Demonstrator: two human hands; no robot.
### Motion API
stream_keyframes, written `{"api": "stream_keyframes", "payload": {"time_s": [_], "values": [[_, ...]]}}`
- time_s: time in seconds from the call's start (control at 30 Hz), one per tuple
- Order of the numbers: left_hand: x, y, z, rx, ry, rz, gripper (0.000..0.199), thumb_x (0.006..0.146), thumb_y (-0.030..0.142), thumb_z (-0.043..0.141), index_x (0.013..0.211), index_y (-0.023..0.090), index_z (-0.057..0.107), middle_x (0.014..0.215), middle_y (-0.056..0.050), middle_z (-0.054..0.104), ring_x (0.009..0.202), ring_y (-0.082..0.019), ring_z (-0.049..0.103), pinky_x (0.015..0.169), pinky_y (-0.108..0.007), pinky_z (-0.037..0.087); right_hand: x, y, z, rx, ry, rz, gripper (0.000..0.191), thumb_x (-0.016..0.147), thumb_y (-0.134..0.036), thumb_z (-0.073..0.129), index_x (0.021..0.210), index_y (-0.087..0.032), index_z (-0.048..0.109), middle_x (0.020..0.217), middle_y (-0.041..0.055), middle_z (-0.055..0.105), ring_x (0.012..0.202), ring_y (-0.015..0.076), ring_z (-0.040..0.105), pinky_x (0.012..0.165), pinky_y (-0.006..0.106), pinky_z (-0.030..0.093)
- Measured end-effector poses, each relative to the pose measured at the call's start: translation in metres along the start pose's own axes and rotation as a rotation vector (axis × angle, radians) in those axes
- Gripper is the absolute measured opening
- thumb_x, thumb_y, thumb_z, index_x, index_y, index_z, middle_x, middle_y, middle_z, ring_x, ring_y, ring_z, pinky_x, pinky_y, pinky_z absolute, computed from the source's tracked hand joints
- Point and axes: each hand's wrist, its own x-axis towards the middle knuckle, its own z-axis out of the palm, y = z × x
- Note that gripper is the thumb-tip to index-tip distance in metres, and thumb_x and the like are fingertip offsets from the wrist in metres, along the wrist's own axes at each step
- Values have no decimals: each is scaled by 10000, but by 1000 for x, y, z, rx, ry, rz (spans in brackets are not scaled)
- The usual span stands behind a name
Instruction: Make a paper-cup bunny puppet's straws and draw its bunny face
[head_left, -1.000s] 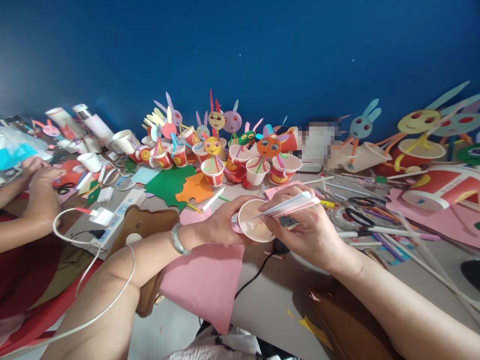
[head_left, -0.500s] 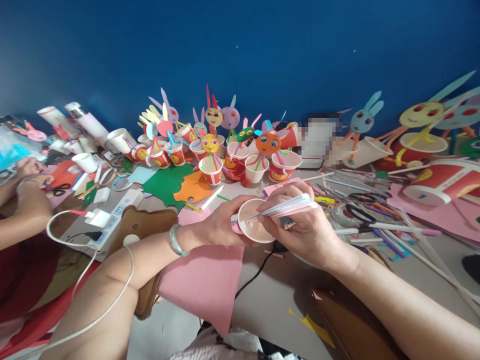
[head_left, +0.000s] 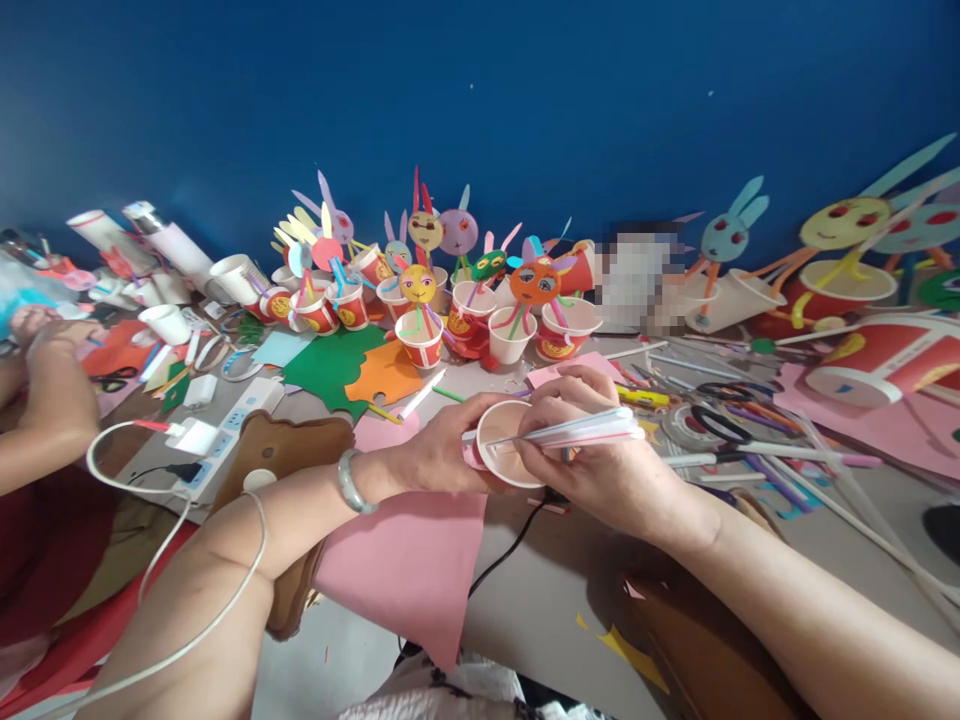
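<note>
My left hand (head_left: pixel 441 445) is wrapped around a white paper cup (head_left: pixel 496 462), its open mouth tilted towards me. A bit of pink shows at the cup's left rim. In my right hand (head_left: pixel 600 480), closed fingers grip a slim white tool (head_left: pixel 589 428) with a red line along it; I cannot make out its exact kind. Its thin grey tip reaches into the mouth of the cup. The right fingers curl over the cup's right rim and hide part of it. Below my left wrist lies a sheet of pink paper (head_left: pixel 409 570).
Behind my hands stand several paper cups with paper rabbit figures (head_left: pixel 420 290). Pens, scissors (head_left: pixel 720 425) and straws lie at right. A power strip (head_left: pixel 232 435) and a white cable (head_left: pixel 259 560) across my left arm are at left. Another person's arm (head_left: pixel 56 410) rests at far left.
My right fingers have shifted slightly with the white tool, which lies a little flatter and further right. The left hand keeps the cup in nearly the same place.
</note>
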Motion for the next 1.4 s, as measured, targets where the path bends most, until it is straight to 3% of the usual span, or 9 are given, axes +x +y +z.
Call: {"api": "stream_keyframes", "payload": {"time_s": [0.17,0.37,0.53,0.77,1.03,1.2,1.4], "values": [[-1,0,0,52,-1,-15,785,603,337,917,1290,215,558,1306,-108,645,1175,-299,628,962,-395,540,0,0,-1,-1,-57,-16,115,901,-213,583,836,-263,664,839,57,643,874,242,584,949,488,445],[-1,-3,3,3,-8,-48,778,611,355,918,1267,215,525,1268,-106,642,1141,-283,634,938,-382,534,2,-2,2,-30,-95,-97,167,821,-100,610,763,-256,624,756,3,666,816,218,621,939,469,427],[-1,0,4,-68,-18,-53,761,615,370,918,1230,204,503,1216,-101,652,1108,-268,645,925,-374,528,0,0,4,-56,-96,-84,179,781,-71,598,769,-247,626,784,-6,699,826,211,633,943,453,425],[2,1,2,-132,-26,-29,751,597,326,928,1210,206,512,1227,-113,650,1117,-288,649,938,-407,530,0,2,3,-105,-112,-199,261,864,-42,525,771,-253,648,921,-26,753,891,217,648,957,454,412],[2,-9,3,-157,26,33,752,602,305,920,1246,222,541,1268,-108,621,1162,-284,635,981,-413,520,7,-6,1,110,-39,28,176,825,-120,607,806,-280,677,824,-14,740,814,207,663,862,408,492],[3,-3,1,-83,30,3,694,639,306,898,1238,203,564,1219,-110,656,1130,-280,644,971,-417,525,3,-1,3,116,31,36,130,819,-131,596,769,-247,624,768,1,705,798,204,645,879,409,489],[3,1,-1,11,40,25,687,643,312,896,1239,184,580,1203,-104,677,1103,-269,647,944,-388,527,3,1,1,42,-76,-48,211,913,-147,514,741,-237,598,790,12,707,761,193,611,873,420,473]]}}
